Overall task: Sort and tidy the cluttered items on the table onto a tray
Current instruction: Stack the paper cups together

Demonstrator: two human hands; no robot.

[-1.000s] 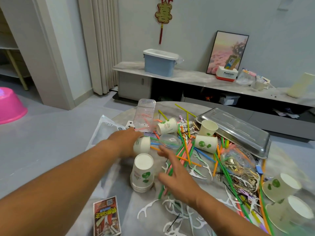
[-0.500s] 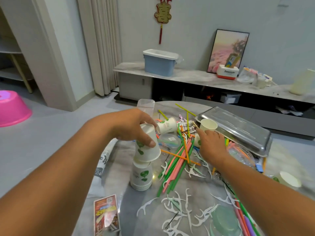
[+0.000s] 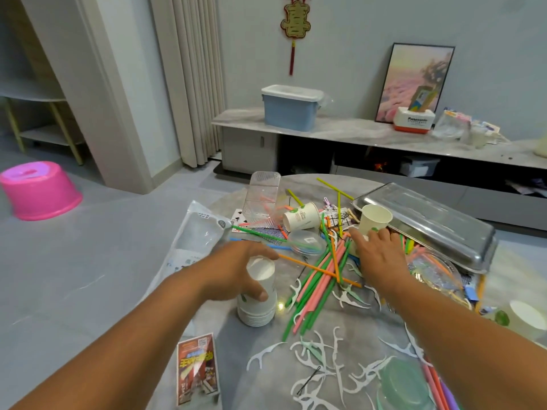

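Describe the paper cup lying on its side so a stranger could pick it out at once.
Start at the metal tray on the table's far right. Left of it, past an upright cup, lies the tipped cup. It alone lies sideways, beside a clear plastic box.

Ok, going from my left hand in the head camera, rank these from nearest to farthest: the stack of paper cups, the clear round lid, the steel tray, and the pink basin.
From the left hand:
1. Stack of paper cups, gripped in that hand, at its top.
2. Clear round lid, just ahead and to the right.
3. Steel tray, at the table's far right.
4. Pink basin, on the floor, far left.
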